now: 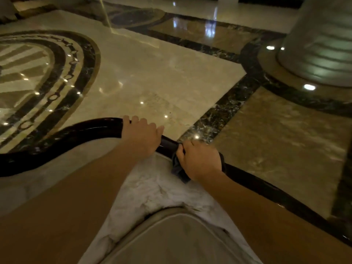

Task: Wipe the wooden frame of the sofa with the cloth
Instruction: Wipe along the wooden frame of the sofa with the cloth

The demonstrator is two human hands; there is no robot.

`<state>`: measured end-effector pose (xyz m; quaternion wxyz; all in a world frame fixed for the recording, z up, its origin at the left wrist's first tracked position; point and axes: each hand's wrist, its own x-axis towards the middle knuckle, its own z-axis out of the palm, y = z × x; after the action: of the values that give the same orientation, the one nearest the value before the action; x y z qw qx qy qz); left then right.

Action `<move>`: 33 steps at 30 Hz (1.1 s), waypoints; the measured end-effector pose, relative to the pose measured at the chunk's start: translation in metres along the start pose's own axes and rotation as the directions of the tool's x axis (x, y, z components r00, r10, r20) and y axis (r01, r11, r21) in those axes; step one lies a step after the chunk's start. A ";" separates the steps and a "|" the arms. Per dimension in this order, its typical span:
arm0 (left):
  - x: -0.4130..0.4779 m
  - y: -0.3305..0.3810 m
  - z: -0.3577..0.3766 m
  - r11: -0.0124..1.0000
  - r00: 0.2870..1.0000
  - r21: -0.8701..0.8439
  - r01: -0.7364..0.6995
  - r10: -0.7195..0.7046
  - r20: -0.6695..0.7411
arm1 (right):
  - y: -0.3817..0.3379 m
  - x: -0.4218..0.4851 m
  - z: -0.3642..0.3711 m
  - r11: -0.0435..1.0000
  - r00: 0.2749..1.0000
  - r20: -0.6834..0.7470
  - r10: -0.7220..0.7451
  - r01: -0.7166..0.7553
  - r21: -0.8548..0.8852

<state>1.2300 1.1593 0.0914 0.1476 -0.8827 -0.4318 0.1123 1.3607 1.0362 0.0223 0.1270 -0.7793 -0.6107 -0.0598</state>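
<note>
Leans over the pale sofa back from above. Rests the left hand on the crest of the dark, glossy wooden frame, fingers curled over its far edge, thumb pointing along the rail. Grips a dark cloth in the right hand, just beside the left, fingers closed round the bunched fabric and pressing it onto the frame's down-sloping right stretch; one end hangs onto the upholstery. Beyond the frame, polished marble floor with dark inlay bands, and a pale column base at upper right.
</note>
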 end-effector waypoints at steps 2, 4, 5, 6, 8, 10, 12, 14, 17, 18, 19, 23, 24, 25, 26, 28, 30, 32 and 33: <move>0.001 0.057 0.001 0.983 0.977 -0.004 -0.185 0.185 0.110 | 0.027 -0.029 -0.008 0.997 0.997 -0.021 0.078 -0.078 -0.018; -0.006 0.106 0.002 0.960 0.955 -0.049 -0.275 0.279 0.097 | 0.052 -0.057 -0.020 0.994 0.995 -0.024 0.098 -0.099 -0.048; -0.011 0.127 0.002 0.949 0.948 -0.072 -0.308 0.313 0.062 | 0.063 -0.069 -0.025 0.993 0.994 -0.016 0.107 -0.108 -0.055; -0.015 0.142 0.003 0.938 0.940 -0.090 -0.333 0.338 0.040 | 0.069 -0.078 -0.031 0.992 0.993 -0.007 0.120 -0.120 -0.050; -0.025 0.172 -0.002 0.919 0.927 -0.136 -0.371 0.374 -0.001 | 0.088 -0.097 -0.043 0.988 0.989 0.008 0.148 -0.148 -0.047; -0.034 0.197 -0.009 0.907 0.926 -0.199 -0.372 0.376 -0.018 | 0.104 -0.120 -0.052 0.986 0.989 -0.003 0.150 -0.150 -0.071; -0.046 0.221 -0.018 0.881 0.909 -0.238 -0.409 0.415 -0.026 | 0.118 -0.145 -0.062 0.979 0.985 -0.010 0.173 -0.174 -0.105; -0.058 0.245 -0.030 0.849 0.878 -0.239 -0.471 0.478 -0.031 | 0.130 -0.170 -0.075 0.970 0.979 -0.038 0.200 -0.203 -0.133; -0.084 0.284 -0.048 0.822 0.855 -0.247 -0.513 0.514 -0.067 | 0.150 -0.214 -0.093 0.953 0.966 -0.034 0.255 -0.257 -0.163; -0.092 0.294 -0.052 0.821 0.854 -0.237 -0.520 0.509 -0.112 | 0.157 -0.229 -0.098 0.948 0.966 -0.031 0.256 -0.257 -0.189; -0.097 0.302 -0.056 0.822 0.853 -0.227 -0.522 0.499 -0.155 | 0.164 -0.244 -0.103 0.941 0.967 -0.023 0.255 -0.253 -0.225; -0.101 0.317 -0.057 0.865 0.916 -0.306 -0.399 0.389 -0.094 | 0.193 -0.289 -0.123 0.920 0.986 -0.015 0.163 -0.158 -0.360; -0.100 0.319 -0.057 0.874 0.928 -0.320 -0.366 0.367 -0.060 | 0.200 -0.297 -0.126 0.917 0.992 0.015 0.127 -0.112 -0.382; -0.100 0.323 -0.057 0.874 0.933 -0.334 -0.352 0.357 -0.047 | 0.206 -0.305 -0.129 0.911 0.992 0.061 0.108 -0.074 -0.405; -0.102 0.332 -0.060 0.866 0.930 -0.346 -0.361 0.363 -0.061 | 0.214 -0.317 -0.131 0.903 0.990 0.096 0.108 -0.057 -0.427; -0.113 0.345 -0.066 0.836 0.906 -0.354 -0.420 0.408 -0.112 | 0.221 -0.335 -0.129 0.900 0.979 0.158 0.131 -0.051 -0.434; -0.128 0.372 -0.072 0.782 0.835 -0.292 -0.551 0.513 -0.202 | 0.232 -0.356 -0.125 0.900 0.961 0.200 0.192 -0.092 -0.425; -0.141 0.398 -0.078 0.731 0.768 -0.245 -0.637 0.572 -0.288 | 0.240 -0.370 -0.120 0.890 0.954 0.203 0.219 -0.110 -0.442; -0.144 0.411 -0.080 0.716 0.746 -0.227 -0.660 0.590 -0.311 | 0.244 -0.374 -0.117 0.891 0.956 0.191 0.223 -0.120 -0.438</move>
<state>1.4688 0.7919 0.0291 0.0004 -0.9949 -0.0996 -0.0129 1.5117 0.6003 0.0116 -0.1133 -0.8409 -0.5223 -0.0856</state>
